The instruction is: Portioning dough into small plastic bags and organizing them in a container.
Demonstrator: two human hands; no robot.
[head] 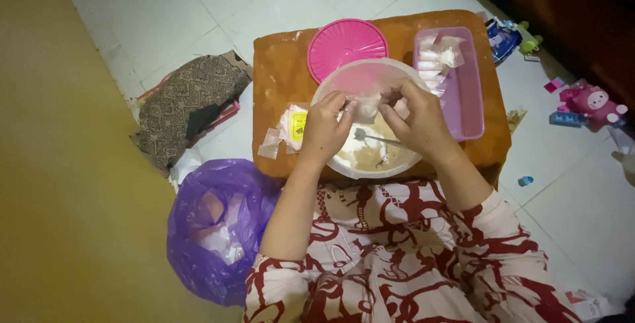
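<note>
My left hand (324,128) and my right hand (418,116) meet over a clear round plastic bowl (331,85) on a small brown table (278,78). Both hands pinch a small pale wrapper (365,106) between their fingertips. Under the hands the bowl holds a pale beige filling (360,156), and a metal spoon (374,139) rests in it. A stack of pale wrappers with a yellow label (292,126) lies just left of my left hand.
A pink round lid (346,45) lies behind the bowl. At the right, a purple rectangular tray (463,91) holds several folded pale pieces (436,58). A purple plastic bag (215,227) and patterned cloth (188,98) sit on the white tiled floor, toys (592,103) at right.
</note>
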